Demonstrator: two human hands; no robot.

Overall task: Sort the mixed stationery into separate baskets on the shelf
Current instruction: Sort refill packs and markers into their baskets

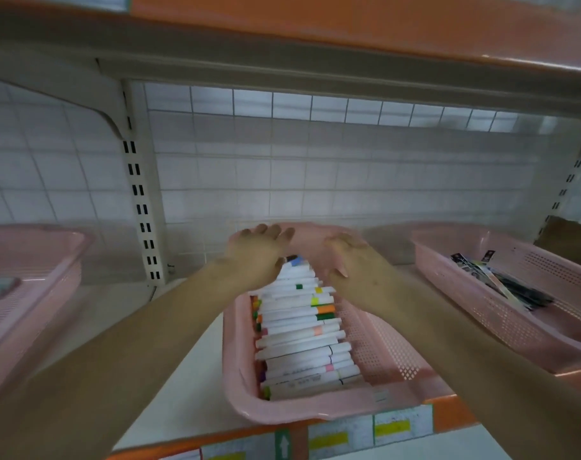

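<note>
Head view: a pink left basket (pixel 33 247) sits on the shelf (pixel 183 343). The left hand (pixel 259 250) is open, fingers spread over the far end of the markers (pixel 299 327), which are stacked in the middle basket (pixel 315 410). The right hand (pixel 355 260) bends its fingers down there; I cannot tell whether it grips anything. The right basket (pixel 448 234) holds dark pens (pixel 514 293). A careless push would likely roll the stack into the bare right side, and a tug could drag the basket over the shelf's front edge.
</note>
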